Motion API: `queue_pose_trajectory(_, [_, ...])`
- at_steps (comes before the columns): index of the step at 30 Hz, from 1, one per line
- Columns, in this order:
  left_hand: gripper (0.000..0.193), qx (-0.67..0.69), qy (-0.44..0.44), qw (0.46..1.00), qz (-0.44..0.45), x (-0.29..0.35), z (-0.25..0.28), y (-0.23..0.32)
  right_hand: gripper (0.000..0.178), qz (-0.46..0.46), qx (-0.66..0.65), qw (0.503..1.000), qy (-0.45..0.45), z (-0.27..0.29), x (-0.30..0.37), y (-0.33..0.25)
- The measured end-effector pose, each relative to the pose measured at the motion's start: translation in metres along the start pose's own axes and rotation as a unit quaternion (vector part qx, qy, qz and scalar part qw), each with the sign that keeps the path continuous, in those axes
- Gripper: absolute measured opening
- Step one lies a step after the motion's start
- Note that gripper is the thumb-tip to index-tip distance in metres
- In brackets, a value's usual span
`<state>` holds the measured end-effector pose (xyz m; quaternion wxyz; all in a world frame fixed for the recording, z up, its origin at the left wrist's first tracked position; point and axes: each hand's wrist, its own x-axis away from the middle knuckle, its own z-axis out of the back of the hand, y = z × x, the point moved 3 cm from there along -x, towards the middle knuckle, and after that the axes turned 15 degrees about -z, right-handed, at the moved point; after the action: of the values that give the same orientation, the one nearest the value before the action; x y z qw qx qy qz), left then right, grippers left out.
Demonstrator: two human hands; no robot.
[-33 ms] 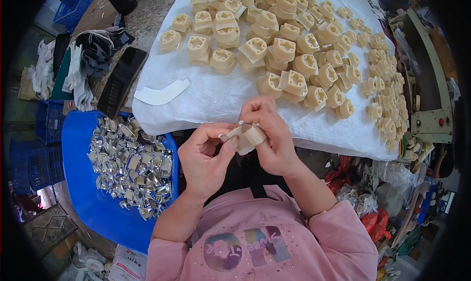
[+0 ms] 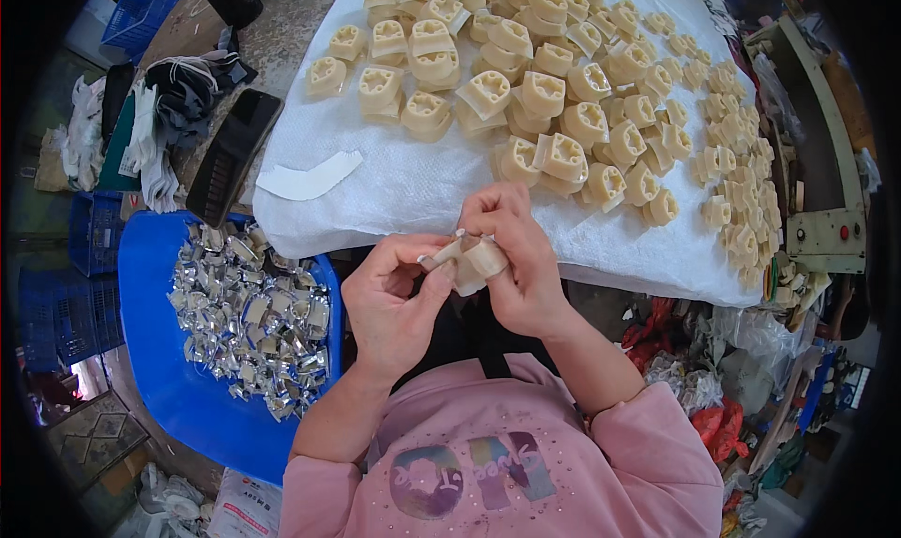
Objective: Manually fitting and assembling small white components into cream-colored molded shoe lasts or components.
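Fingers [image 2: 435, 289] of the left hand [image 2: 380, 303] are pinched together on a cream moulded piece [image 2: 485, 258], the thumb in front and the forefinger bent behind it. From my remote seat I see the right hand [image 2: 521, 270] gripping the same piece from the other side, with its fingers curled in close. A thin pale flap [image 2: 466, 283] shows between the two grips; I can't tell from here whether it is part of the piece or separate.

I take my places from the white sheet [image 2: 394, 195]. The held piece is just on the wearer's side of its near edge, over the lap. On the sheet itself, I have a heap of cream parts [image 2: 544, 92], many with star-like openings facing up, crowding its far and right portions. A curved white strip [image 2: 310, 178] lies alone near its left edge.

Left of the sheet's near corner I see a blue tub [image 2: 150, 369] holding many small silvery pieces [image 2: 253, 313]. Beside the sheet's left edge lies a long black object [image 2: 235, 158], and farther left I make out some gloves [image 2: 145, 148]. To the sheet's right stands a pale green metal frame [image 2: 826, 233] with a red knob [image 2: 844, 233]. Nearer me than the sheet is a pink shirt [image 2: 526, 425].
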<state>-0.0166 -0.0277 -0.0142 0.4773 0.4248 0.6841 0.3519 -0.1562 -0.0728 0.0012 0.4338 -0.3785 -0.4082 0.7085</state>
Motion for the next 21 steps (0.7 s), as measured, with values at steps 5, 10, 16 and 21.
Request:
queue_pose_trajectory(5, [0.011,-0.013,0.000,1.000,0.019,-0.003,0.004,0.001,0.012,-0.112,-0.217,0.967,-0.072,-0.004,-0.002,0.009])
queue_pose_trajectory(10, [0.011,-0.075,-0.031,0.997,-0.014,-0.002,0.001,-0.001,0.013,0.001,-0.022,1.000,0.007,0.002,0.001,0.001])
queue_pose_trajectory(16, [0.011,-0.250,-0.087,0.948,-0.179,-0.014,0.006,0.019,0.020,0.001,-0.134,0.990,-0.032,0.008,0.004,0.006])
queue_pose_trajectory(21, [0.023,-0.315,-0.142,0.884,-0.315,-0.010,0.004,0.022,0.039,-0.181,-0.264,0.926,-0.202,0.008,-0.005,0.012])
